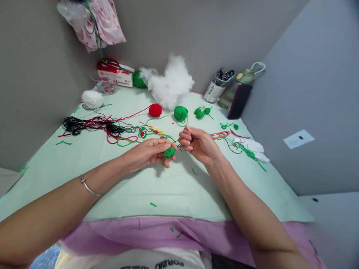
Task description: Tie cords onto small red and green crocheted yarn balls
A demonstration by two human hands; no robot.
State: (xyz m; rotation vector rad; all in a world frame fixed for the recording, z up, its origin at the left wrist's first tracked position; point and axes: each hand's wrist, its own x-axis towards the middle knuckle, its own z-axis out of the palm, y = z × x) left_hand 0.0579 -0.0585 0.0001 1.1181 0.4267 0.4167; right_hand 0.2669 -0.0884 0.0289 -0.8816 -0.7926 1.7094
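In the middle of the head view, my left hand [156, 152] pinches a small green crocheted piece [169, 152] between thumb and fingers. Close on its right, my right hand [197, 143] is closed, its fingertips gripping a dark thread [178, 141] that runs across to the green piece. Whether a needle is also in those fingers is too small to make out. Both hands are held just above the pale green tablecloth [184, 192]. Behind them lie a green yarn ball [180, 113], a red yarn ball [155, 110] and a yellow stick-like tool [155, 129].
Black and red yarn [104, 126] lies tangled at the left, near a white yarn ball [92, 99]. White stuffing [172, 83], a box [116, 78] with red scissors [110, 65], a pen cup [217, 86], a bottle [226, 97] and a phone [239, 101] stand along the back. An orange-handled cutter [221, 135] lies right.
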